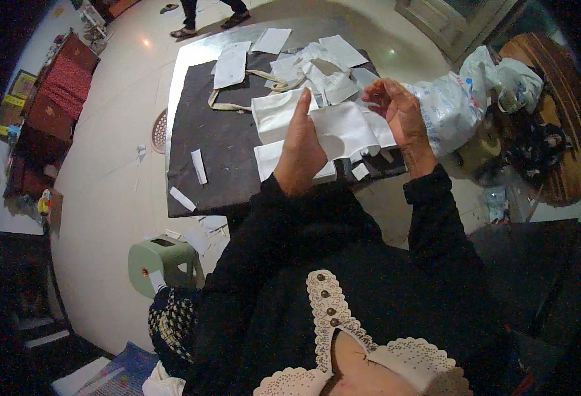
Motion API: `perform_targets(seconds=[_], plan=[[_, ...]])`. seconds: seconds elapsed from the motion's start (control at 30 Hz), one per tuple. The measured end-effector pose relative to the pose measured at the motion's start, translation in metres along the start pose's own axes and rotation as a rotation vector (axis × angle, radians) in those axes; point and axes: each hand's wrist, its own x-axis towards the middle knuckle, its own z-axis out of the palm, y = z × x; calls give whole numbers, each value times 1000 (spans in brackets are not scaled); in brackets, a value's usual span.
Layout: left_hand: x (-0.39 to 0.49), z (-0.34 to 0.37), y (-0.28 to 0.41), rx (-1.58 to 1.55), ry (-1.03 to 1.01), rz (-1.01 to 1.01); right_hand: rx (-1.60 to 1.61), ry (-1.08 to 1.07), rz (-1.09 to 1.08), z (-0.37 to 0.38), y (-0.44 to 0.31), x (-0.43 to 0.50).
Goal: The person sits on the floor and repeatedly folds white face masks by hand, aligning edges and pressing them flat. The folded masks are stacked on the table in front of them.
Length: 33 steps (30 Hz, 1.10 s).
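Observation:
My left hand (303,148) holds a piece of white cloth (342,129), its thumb pointing up and its fingers hidden beneath. My right hand (394,114) is raised by the cloth's right end, palm turned inward and fingers curled; whether it touches the cloth I cannot tell. Under and beside the held piece lie more folded white pieces (273,121) on a dark-covered table (221,133). A cream strap (231,107) loops behind them. Farther back are loose white sheets (231,64) and crumpled white material (327,81).
Narrow white scraps (199,167) lie on the table's left part. Stuffed white plastic bags (444,106) stand at its right. A green plastic stool (147,267) is on the floor at lower left. Beyond the table's far edge a person's legs (190,15) show.

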Motion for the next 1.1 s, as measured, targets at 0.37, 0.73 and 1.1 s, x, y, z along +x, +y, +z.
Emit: perform_targets(seconds=[0.37,0.73,1.1], plan=[[-65,-54,49,754,355,155,-63,-112,167,52,62,-17],[-60,-118,26,1066,573,456,-344,-73,209,60,78,-21],[-69,-117,27,1015,663,491,-276,-61,231,73,70,-26]])
